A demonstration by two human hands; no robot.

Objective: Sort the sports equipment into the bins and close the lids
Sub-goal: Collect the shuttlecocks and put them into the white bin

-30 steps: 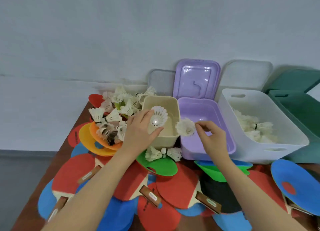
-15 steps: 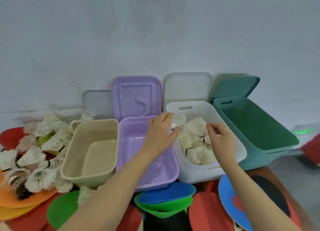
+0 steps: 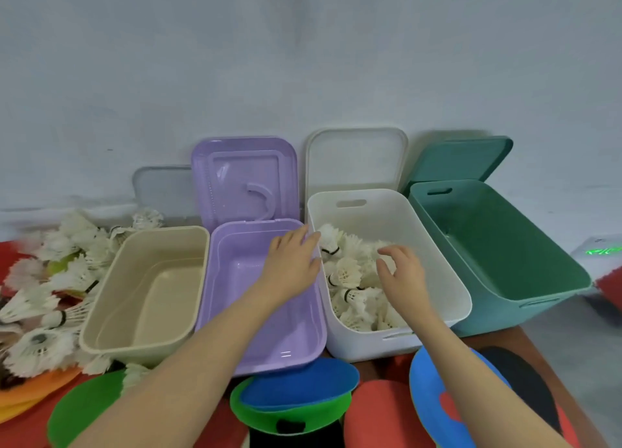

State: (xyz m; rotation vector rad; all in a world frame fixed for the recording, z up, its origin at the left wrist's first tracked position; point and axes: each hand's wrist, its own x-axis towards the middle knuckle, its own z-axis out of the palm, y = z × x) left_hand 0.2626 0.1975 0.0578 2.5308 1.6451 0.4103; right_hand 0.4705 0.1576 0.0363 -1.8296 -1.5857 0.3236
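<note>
Early stage: white bin (image 3: 434, 245) partly filled with shuttlecocks (image 3: 353, 279); loose pile (image 3: 50, 279) left of beige bin (image 3: 101, 323) unsorted. Left hand (image 3: 292, 262) and right hand (image 3: 400, 272) both spread, holding nothing. Purple bin (image 3: 303, 343), green bin (image 3: 538, 292) empty, all lids open, paddles (image 3: 373, 410) waiting

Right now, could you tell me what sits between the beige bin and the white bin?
The purple bin, empty, its lid open, in the head view. The left hand is above its far right corner.
</note>
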